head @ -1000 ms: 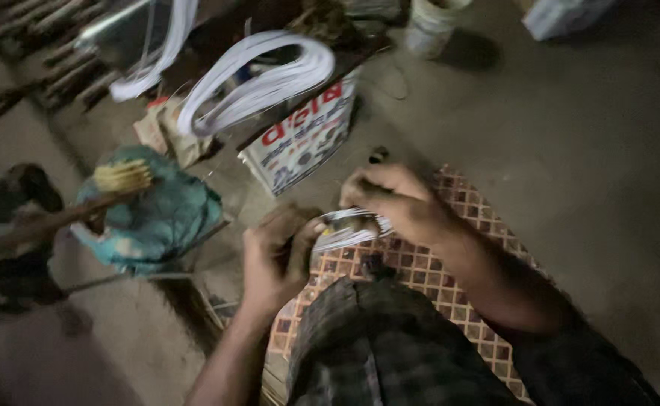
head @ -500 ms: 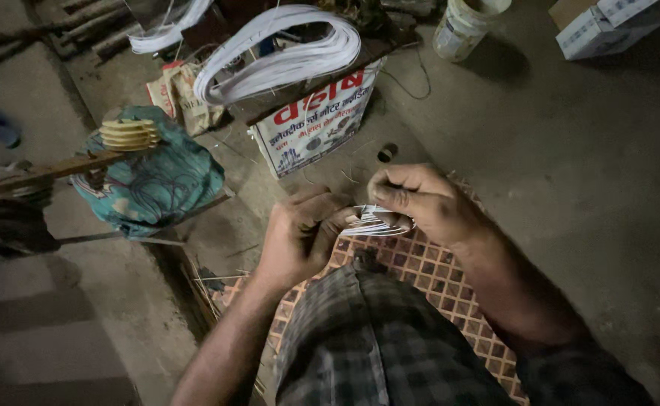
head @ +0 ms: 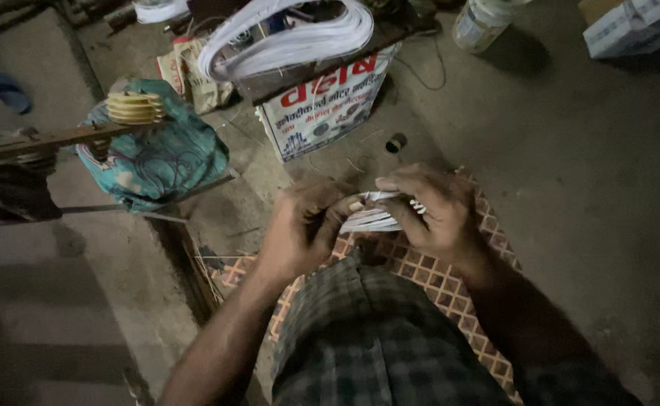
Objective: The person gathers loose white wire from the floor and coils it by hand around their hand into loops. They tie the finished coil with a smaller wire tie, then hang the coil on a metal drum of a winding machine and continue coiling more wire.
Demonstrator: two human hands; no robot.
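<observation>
Both my hands meet over my lap and grip a small bundle of white strips [head: 375, 216]. My left hand [head: 304, 229] pinches the bundle's left end with thumb and fingers. My right hand [head: 431, 207] wraps over its right side, fingers curled around it. Below the hands lie my checked cloth-covered legs [head: 375, 338] and an orange patterned mat [head: 435, 278].
A big loop of white strips [head: 285, 37] rests on a printed box [head: 322, 101] ahead. To the left are a teal cloth bundle [head: 157, 162], a yellow ribbed spool [head: 134, 107] on a wooden bar, a small dark ring [head: 395, 142] and a white bucket [head: 480, 21].
My hands have stayed together on the bundle, shifting grip slightly. The view has tilted and moved closer, so the box and cloth bundle sit higher and further left.
</observation>
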